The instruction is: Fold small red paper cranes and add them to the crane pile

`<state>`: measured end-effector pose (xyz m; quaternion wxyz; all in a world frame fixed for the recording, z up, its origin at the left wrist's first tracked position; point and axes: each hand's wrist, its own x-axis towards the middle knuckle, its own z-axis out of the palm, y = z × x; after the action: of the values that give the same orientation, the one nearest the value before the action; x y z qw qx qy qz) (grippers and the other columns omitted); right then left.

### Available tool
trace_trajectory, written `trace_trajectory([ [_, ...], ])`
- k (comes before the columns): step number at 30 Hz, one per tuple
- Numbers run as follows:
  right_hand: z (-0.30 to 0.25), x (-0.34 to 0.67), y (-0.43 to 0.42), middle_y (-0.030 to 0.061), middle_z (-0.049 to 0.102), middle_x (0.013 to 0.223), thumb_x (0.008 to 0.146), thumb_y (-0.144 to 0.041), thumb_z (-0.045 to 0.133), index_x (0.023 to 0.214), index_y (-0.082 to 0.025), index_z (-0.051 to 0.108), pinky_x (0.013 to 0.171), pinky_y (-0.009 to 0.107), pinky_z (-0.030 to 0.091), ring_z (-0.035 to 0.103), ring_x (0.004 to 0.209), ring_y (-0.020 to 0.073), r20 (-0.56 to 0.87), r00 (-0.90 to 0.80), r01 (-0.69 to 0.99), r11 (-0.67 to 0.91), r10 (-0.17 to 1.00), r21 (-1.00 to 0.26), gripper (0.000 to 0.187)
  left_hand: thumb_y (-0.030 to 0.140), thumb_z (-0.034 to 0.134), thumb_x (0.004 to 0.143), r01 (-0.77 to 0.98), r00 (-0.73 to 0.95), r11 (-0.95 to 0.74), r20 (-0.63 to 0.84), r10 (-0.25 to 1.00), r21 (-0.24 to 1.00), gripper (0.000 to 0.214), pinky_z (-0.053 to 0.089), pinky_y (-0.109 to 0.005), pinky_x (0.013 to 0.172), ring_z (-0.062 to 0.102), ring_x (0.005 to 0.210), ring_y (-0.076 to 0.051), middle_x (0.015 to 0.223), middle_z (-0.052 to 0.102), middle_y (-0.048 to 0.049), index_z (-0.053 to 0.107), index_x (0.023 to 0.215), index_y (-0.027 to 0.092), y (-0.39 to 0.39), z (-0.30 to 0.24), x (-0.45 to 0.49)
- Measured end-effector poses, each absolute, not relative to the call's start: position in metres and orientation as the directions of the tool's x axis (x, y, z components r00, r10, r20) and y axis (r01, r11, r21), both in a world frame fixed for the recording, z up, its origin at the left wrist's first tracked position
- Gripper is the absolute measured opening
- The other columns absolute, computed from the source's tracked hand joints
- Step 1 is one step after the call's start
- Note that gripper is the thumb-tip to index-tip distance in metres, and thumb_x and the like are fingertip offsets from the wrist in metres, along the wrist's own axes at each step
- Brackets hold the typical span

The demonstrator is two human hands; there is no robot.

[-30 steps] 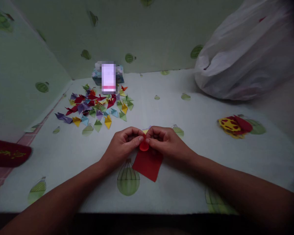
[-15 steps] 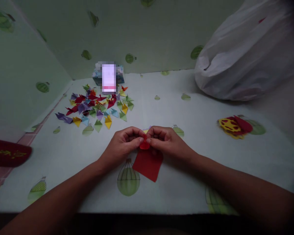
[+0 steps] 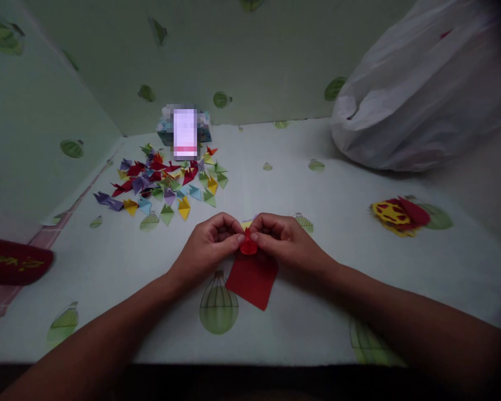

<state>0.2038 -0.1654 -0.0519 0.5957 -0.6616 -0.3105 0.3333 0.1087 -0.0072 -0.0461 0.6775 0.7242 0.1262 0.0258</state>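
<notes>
Between both hands is a small folded piece of red paper (image 3: 247, 245), raised just above the table. My left hand (image 3: 219, 236) pinches its left side between thumb and forefinger. On the opposite side, my right hand (image 3: 274, 234) grips it the same way, and a pointed tip rises between the fingers. A flat square of red paper (image 3: 253, 281) lies on the table directly below. Behind the fingers a bit of yellow paper (image 3: 246, 224) peeks out, mostly hidden.
Many folded paper cranes (image 3: 167, 184) in mixed colours lie at the back left. A blurred-out lit screen (image 3: 185, 131) stands before a box (image 3: 206, 127). A white plastic bag (image 3: 409, 111) fills the back right, with red and yellow cut-outs (image 3: 401, 216) nearer. A red object (image 3: 16, 260) sits at left.
The fingers have shifted slightly on the folded red paper, and its pointed tip now shows more clearly between them. The flat red square has stayed in place.
</notes>
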Motion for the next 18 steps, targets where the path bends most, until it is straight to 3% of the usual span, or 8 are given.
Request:
trace_trajectory([
  [4,-0.0533,0.2037,-0.1662,-0.0005,0.056,0.068,0.081,-0.026,0.059,0.074,-0.017,0.058,0.056,0.024,0.036,0.048,0.063,0.0117,-0.033,0.592,0.075,-0.096,0.805,-0.993,0.012,0.031,0.070,0.078,0.178,0.966,-0.050,-0.165,0.197,0.983,0.017,0.046,-0.023,0.063,0.060,0.068,-0.012,0.076,0.065,-0.0008,0.063,0.082,0.016,-0.0067,-0.0469,0.1084],
  [13,-0.0507,0.2027,-0.1660,-0.0016,0.054,0.067,0.082,-0.026,0.058,0.074,-0.017,0.057,0.055,0.024,0.034,0.046,0.060,0.0102,-0.026,0.563,0.046,-0.063,0.826,-0.997,0.012,0.029,0.068,0.078,0.205,0.961,-0.050,-0.191,0.199,0.978,0.015,0.042,-0.023,0.059,0.056,0.066,-0.011,0.075,0.063,-0.0002,0.061,0.082,0.017,-0.0081,-0.0449,0.1071],
  [18,-0.0519,0.2024,-0.1653,0.0001,0.056,0.068,0.082,-0.025,0.057,0.071,-0.017,0.057,0.056,0.025,0.035,0.047,0.063,0.0115,0.019,0.597,0.161,-0.097,0.802,-0.982,0.014,0.030,0.068,0.078,0.206,0.962,-0.085,-0.187,0.197,0.975,0.015,0.042,-0.024,0.060,0.056,0.067,-0.012,0.079,0.064,-0.0018,0.061,0.083,0.017,-0.0090,-0.0453,0.1067],
])
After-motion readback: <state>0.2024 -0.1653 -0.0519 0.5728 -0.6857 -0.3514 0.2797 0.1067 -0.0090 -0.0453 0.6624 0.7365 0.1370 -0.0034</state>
